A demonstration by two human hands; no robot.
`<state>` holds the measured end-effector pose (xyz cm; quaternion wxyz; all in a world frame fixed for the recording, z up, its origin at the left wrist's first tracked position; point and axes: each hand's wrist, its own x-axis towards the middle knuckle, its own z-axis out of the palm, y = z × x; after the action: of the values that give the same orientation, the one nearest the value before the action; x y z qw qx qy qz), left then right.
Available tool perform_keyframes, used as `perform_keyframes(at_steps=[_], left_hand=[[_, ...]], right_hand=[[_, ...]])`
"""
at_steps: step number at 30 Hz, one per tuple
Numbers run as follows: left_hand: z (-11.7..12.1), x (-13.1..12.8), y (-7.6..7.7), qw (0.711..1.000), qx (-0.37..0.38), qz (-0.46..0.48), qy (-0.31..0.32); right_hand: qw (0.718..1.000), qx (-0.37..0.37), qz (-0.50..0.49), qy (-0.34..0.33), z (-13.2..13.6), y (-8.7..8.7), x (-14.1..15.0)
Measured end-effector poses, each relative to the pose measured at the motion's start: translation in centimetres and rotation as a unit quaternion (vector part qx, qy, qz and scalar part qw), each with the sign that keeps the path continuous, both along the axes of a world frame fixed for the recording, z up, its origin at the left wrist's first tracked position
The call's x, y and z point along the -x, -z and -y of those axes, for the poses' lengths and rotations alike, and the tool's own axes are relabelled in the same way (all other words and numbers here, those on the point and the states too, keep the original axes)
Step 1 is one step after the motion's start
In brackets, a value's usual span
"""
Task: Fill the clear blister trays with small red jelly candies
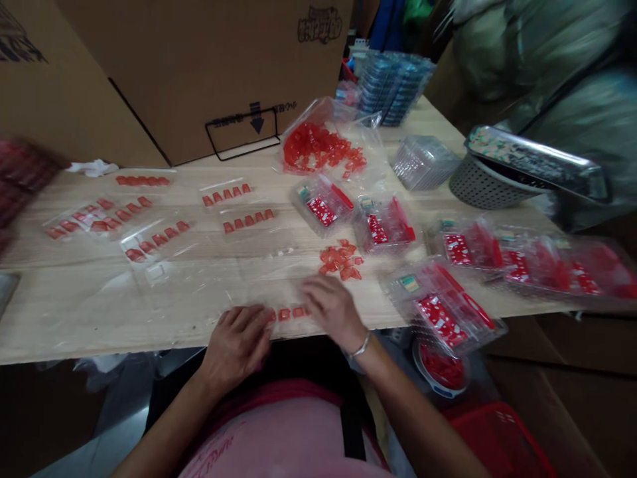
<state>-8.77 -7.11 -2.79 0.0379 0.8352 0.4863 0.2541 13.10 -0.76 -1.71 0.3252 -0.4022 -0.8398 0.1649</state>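
At the table's front edge lies a short row of small red plastic pieces [291,313]. My left hand [237,345] is at the row's left end, its fingers curled and pressed together; what they hold is hidden. Over the right end hovers or rests my right hand [337,311], blurred by motion, fingers bent toward the row. I cannot tell whether it touches a piece. Just beyond it is a loose pile of red pieces [341,259]. Clear plastic film or bags lie to the left, with rows of red pieces [249,221] on or in them.
A large cardboard box [199,73] stands along the back. An open clear bag [323,149] holds many red pieces. Clear packs with red items [442,318] line the right, one overhanging the front edge. A grey basket [490,182] carries a tray [537,159].
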Motion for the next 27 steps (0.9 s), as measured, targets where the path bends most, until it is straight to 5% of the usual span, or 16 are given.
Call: perform_keyframes(at_steps=[3, 7, 11, 14, 18, 27], left_hand=[[-0.5, -0.3, 0.1, 1.000, 0.006, 0.013, -0.003], [-0.7, -0.8, -0.1, 1.000, -0.009, 0.003, -0.005], [0.5, 0.0, -0.6, 0.995, -0.039, 0.029, -0.084], [1.3, 1.1, -0.6, 0.990, -0.032, 0.026, -0.131], [1.3, 2.2, -0.1, 0.995, -0.018, 0.003, -0.102], [0.7, 2.1, -0.2, 0.997, -0.015, -0.007, -0.078]], right_hand=[[0.991, -0.010, 0.088, 0.105, -2.4, 0.1, -1.9], [0.976, -0.015, 0.201, 0.085, -4.0, 0.1, -2.6], [0.990, -0.014, 0.120, 0.076, -3.1, -1.0, -2.2], [1.000, 0.025, 0.012, -0.002, -1.1, -1.9, 0.1], [0.987, 0.012, 0.045, -0.151, 1.4, -1.4, 4.6], [0.971, -0.066, 0.078, -0.218, 1.3, 0.2, 5.4]])
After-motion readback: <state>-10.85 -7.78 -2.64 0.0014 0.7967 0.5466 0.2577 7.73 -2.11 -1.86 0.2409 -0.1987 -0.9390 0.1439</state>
